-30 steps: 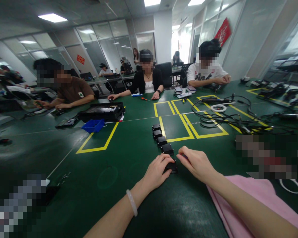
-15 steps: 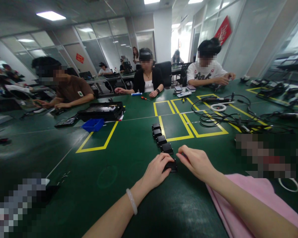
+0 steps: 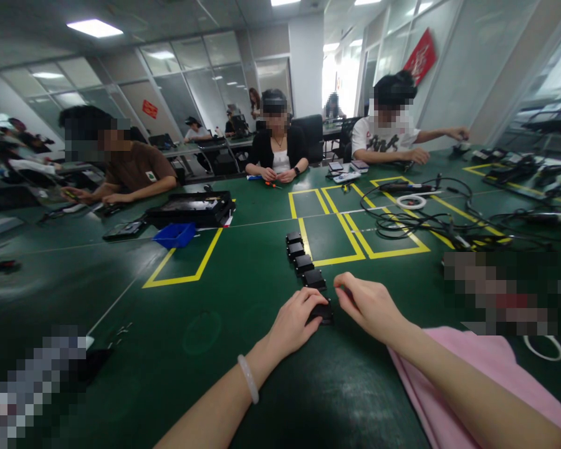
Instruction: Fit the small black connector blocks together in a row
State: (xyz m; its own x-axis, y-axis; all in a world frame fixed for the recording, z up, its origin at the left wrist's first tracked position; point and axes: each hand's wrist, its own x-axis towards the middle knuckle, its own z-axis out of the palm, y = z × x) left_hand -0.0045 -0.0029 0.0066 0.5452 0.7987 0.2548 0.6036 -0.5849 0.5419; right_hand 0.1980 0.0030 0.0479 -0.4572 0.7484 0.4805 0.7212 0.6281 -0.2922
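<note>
Much of the green table (image 3: 224,349) lies bare to the left of the left hand (image 3: 293,322), out to a yellow-taped rectangle (image 3: 187,265) and a blue bin (image 3: 175,236) well beyond it. Ahead of both hands, more yellow-taped boxes (image 3: 350,234) mark the surface, with a tangle of black cables (image 3: 430,221) and a white ring (image 3: 411,202) far off past the right hand (image 3: 367,305). Near the right forearm, a pink cloth (image 3: 467,368) covers the table's near corner, and a second white ring (image 3: 545,349) lies beyond its far edge. Three people sit at the far edge, well apart from the hands. Straight ahead of the fingers, four small black boxes (image 3: 303,262) stand in a line running away, each just beside the next. A fifth small black block (image 3: 323,310) sits at the near end of that line, between the two hands; it is dark, low and squarish, its top partly hidden. The left hand curls over it, fingers resting on its top and near side. The right hand is just beside it, fingers bent together in a narrow pinch by its right edge; whether they touch it I cannot tell.
</note>
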